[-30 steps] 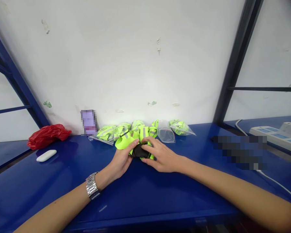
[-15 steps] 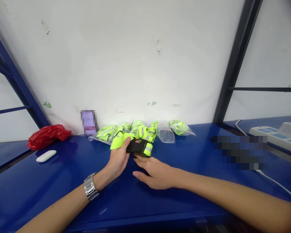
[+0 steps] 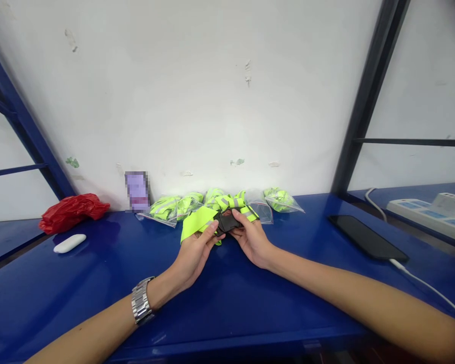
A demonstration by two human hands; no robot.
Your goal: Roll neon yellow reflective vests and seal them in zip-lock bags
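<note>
1. Head view, the hands: a black buckle (image 3: 228, 222) on yellow-green strap (image 3: 197, 222) with grey bands is held just above the tabletop (image 3: 212, 313). The left hand (image 3: 192, 258) grasps the buckle's left end, its thumb on top and fingers curled beneath; the right hand (image 3: 255, 241) pinches the right end in the same way. Neither hand is released.

2. Head view, how far along: the two parts of the buckle look joined or nearly so, though the thumbs cover its ends and I cannot tell whether it is fully latched. The strap spreads in loose folds on both sides of the buckle and sits outside any bag, so as I judge it this piece is only partly tidied.

3. Head view, behind the buckle: one bagged bundle (image 3: 165, 208) lies to its left and another bundle (image 3: 282, 198) in a transparent bag to its right; both look finished. A flat plastic bag (image 3: 264, 213) lies between the buckle and that right-hand bundle. Directly behind the buckle, more yellow-green webbing overlaps, and I cannot tell where the held piece ends.

4. Head view, farther from the buckle: a red plastic bag (image 3: 74, 211) and a white case (image 3: 70, 243) stand well to its left, a black phone (image 3: 367, 237) well to its right.
</note>
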